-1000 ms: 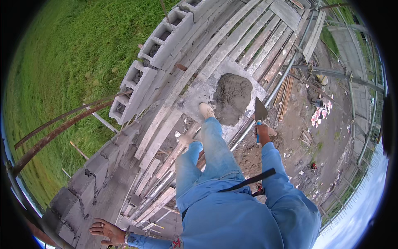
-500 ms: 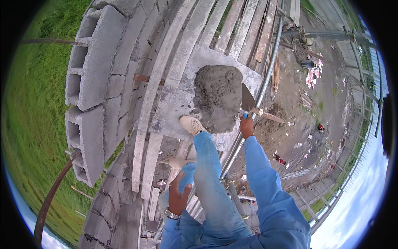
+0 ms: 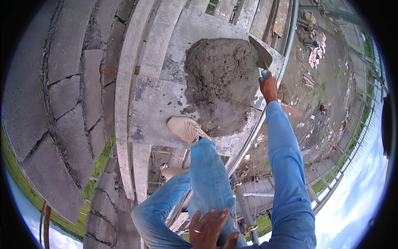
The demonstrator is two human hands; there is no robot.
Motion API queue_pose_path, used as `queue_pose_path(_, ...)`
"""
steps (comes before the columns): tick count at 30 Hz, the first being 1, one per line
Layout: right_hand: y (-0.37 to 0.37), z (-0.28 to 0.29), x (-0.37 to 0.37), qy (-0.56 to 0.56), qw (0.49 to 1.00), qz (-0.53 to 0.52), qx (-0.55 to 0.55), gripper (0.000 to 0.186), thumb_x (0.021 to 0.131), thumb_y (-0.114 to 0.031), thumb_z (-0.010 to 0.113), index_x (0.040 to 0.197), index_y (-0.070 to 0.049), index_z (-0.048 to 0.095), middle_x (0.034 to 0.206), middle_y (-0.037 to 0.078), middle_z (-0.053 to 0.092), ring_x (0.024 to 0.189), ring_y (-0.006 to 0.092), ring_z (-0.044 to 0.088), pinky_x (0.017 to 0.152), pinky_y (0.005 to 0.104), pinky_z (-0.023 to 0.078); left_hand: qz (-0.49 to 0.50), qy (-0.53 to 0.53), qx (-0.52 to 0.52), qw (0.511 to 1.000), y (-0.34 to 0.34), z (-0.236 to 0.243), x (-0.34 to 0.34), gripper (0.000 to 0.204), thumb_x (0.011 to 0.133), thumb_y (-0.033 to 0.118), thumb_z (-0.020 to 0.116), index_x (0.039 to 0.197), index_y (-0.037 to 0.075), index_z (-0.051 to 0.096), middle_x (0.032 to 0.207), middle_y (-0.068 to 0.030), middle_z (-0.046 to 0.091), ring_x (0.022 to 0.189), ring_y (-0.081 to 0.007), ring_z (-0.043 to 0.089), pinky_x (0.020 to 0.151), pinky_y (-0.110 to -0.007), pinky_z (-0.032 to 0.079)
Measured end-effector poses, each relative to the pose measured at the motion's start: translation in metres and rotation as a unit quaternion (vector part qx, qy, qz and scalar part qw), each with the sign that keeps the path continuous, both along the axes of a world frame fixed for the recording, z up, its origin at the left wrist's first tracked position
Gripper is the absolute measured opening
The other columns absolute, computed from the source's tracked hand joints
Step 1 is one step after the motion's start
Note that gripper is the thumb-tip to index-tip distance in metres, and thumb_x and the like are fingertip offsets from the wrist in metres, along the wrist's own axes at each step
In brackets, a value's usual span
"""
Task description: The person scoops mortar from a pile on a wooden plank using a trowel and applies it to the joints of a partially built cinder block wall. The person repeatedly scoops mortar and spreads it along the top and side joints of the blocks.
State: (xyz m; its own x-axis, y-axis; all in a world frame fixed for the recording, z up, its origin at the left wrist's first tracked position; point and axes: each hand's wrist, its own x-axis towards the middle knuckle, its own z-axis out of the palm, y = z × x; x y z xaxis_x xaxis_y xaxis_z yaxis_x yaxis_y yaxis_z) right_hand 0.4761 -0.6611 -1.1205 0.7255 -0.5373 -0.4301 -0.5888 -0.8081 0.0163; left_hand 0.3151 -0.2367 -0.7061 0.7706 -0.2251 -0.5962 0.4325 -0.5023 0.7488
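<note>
My right hand (image 3: 268,89) grips the blue handle of a trowel (image 3: 260,52), whose blade is at the right edge of a grey mound of wet mortar (image 3: 219,74). The mortar lies on a pale, stained board (image 3: 150,108). My beige shoe (image 3: 180,126) stands on that board just below the mound; the other shoe is lower, partly hidden by my leg. My left hand (image 3: 210,230), a ring on one finger, is at the bottom of the view over my jeans, fingers spread and slightly bent, holding nothing visible.
A cracked concrete block wall (image 3: 66,99) rises on the left. Wooden planks (image 3: 126,124) and a metal scaffold tube (image 3: 290,33) border the board. Far below on the right lies littered dirt ground (image 3: 315,95) with scattered debris; a rusty bar (image 3: 47,226) is at lower left.
The view has moved closer over the mortar and wall. The trowel went up to the mound's right edge. My left hand swung from the lower left to over my legs.
</note>
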Motion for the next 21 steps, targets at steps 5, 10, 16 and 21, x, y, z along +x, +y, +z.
queue_pose_path(5,0.041,0.015,-0.042,0.046,0.994,0.088,0.053,0.043,0.097,-0.028,0.069,0.13,-0.002,0.057,0.098,0.031,0.074,0.096,0.051,0.072,0.084,0.059,0.057,-0.001,0.008,0.006,1.0,-0.005,0.003,0.003,0.057,0.086,0.03,0.08,0.135,0.003,0.068,0.13,-0.0142,0.073,0.126,-0.0376,0.065,0.118,-0.06,0.036)
queue_pose_path(10,0.048,0.085,-0.084,0.071,0.989,0.132,-0.001,0.032,0.099,-0.025,0.067,0.123,-0.009,0.055,0.09,0.026,0.074,0.085,0.0483,0.073,0.076,0.0591,0.058,-0.001,0.011,0.031,0.999,-0.006,0.009,0.005,0.056,0.086,0.03,0.08,0.135,0.004,0.069,0.129,-0.0147,0.073,0.124,-0.037,0.065,0.118,-0.059,0.036)
queue_pose_path(16,0.023,0.063,-0.093,-0.01,0.996,0.024,-0.08,0.025,0.101,-0.023,0.064,0.117,-0.005,0.057,0.094,0.027,0.073,0.088,0.0482,0.073,0.076,0.0596,0.056,0.015,0.012,0.025,0.999,-0.001,0.003,-0.001,0.054,0.088,0.03,0.078,0.134,0.003,0.07,0.128,-0.0153,0.073,0.123,-0.0372,0.065,0.117,-0.059,0.037)
queue_pose_path(21,0.144,-0.014,-0.102,-0.039,0.996,-0.081,-0.002,0.023,0.106,-0.019,0.055,0.12,-0.002,0.052,0.096,0.032,0.073,0.093,0.0503,0.072,0.081,0.0621,0.055,0.027,0.009,0.025,0.999,-0.007,0.004,0.001,0.053,0.088,0.029,0.078,0.133,0.003,0.07,0.127,-0.0155,0.074,0.122,-0.0375,0.065,0.117,-0.058,0.037)
